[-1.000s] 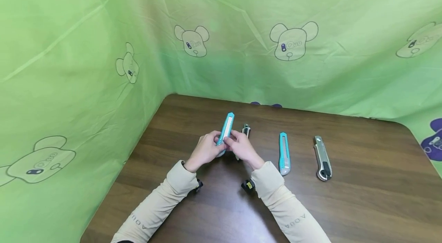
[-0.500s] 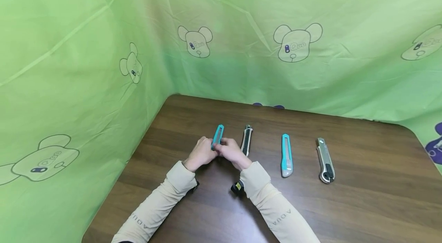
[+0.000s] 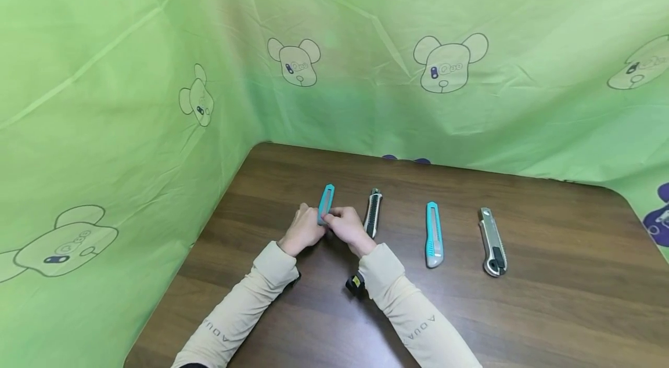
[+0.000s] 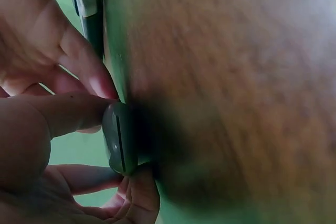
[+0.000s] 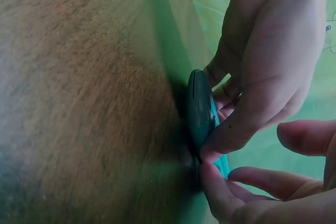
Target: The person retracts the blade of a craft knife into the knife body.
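A turquoise utility knife [image 3: 326, 201] with a grey end cap lies low over the tabletop, between my two hands. My left hand [image 3: 304, 231] pinches it near the capped end; the left wrist view shows thumb and fingers on either side of the cap [image 4: 121, 139]. My right hand [image 3: 347, 225] holds the knife's right edge with thumb and finger, close to the left thumb, as the right wrist view shows. Just right of the right hand, a silver-and-black utility knife [image 3: 373, 211] lies on the table, its near end partly hidden by the wrist.
Farther right on the brown wooden table [image 3: 564, 275] lie a second turquoise utility knife [image 3: 434, 235] and a silver one with a black slider [image 3: 492, 243]. A green curtain [image 3: 366, 107] with printed bear heads borders the table at the back and left.
Both hands have brought the turquoise utility knife down and left, from a raised position to the table. Its far end has shifted left. The other knives stay where they were.
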`<state>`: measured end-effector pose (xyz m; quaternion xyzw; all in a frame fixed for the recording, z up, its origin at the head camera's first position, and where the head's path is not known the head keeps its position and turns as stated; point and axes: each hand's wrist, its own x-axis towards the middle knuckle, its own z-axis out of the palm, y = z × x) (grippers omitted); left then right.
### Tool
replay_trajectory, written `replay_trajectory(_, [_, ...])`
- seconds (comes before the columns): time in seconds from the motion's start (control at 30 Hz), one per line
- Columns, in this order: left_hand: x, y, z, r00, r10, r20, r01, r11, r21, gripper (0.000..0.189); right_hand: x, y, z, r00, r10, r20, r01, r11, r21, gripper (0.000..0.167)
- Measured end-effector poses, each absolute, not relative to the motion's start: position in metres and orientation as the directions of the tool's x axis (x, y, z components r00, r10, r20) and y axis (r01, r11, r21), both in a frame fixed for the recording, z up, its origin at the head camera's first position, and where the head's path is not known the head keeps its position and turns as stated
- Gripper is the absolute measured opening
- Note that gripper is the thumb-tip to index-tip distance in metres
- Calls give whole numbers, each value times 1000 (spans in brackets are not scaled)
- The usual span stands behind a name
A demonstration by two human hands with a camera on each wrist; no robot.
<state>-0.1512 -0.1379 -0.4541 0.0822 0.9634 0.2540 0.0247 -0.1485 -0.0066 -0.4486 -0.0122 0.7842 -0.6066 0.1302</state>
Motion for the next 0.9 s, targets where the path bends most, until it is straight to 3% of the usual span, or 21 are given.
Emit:
replay_trajectory(0.5, [-150,-138,-447,-982,186,-10,158,862,482,19,-150,12,-436,-981,-155,-120,67,311,-948,35])
replay_trajectory(0.73, [-152,-136,-434,-980,174,100,200,833,516,25,-155,34,-421,-976,-131,-176,152,171,-973,25])
replay_trajectory(0.9, [-150,-134,-418,-976,198,85,205,728,655,38,-152,50,-410,-928,-199,-315,341,-118,-932,32])
